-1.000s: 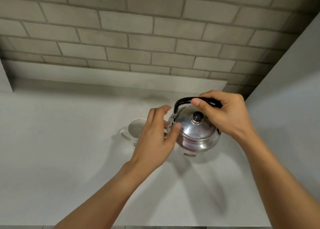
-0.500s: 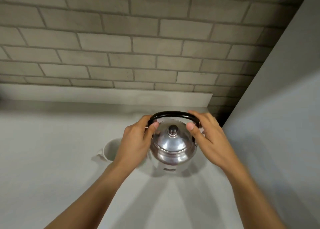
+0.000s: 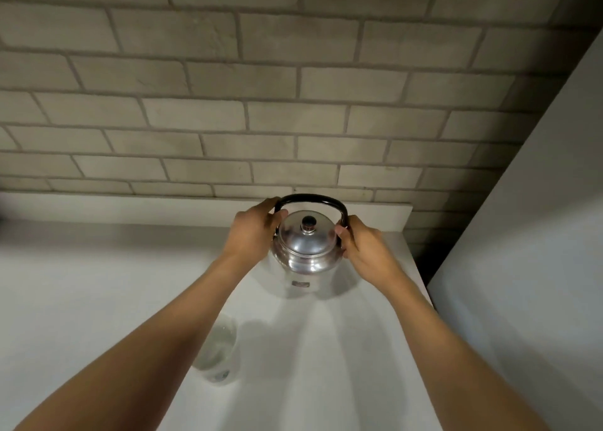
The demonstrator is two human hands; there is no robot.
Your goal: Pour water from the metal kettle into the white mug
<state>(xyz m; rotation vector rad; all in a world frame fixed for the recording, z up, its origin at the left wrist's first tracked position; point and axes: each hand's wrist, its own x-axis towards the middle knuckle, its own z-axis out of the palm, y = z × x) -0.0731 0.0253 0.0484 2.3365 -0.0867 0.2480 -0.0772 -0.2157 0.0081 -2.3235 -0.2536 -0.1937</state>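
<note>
Kettle: my steel kettle [image 3: 305, 251] stands near the counter's [image 3: 98, 283] back right corner, lid on.
Grip: my left hand [image 3: 253, 234] and right hand [image 3: 367, 251] clasp the black handle's [image 3: 310, 198] two ends.
Handling: likely heavy, slick steel; lift by the handle.
Mug: white mug [image 3: 219, 352] sits nearer me, part-hidden by my left forearm.

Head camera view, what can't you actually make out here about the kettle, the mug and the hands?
- Mug: largely hidden under the left forearm; its handle is unseen.
- Kettle: spout not visible, covered by the left hand; lid on, so water level unknown.
- Right hand: fingers wrap behind the kettle's side; grip on the handle unclear.
- Label on the kettle: too small to read.
</note>
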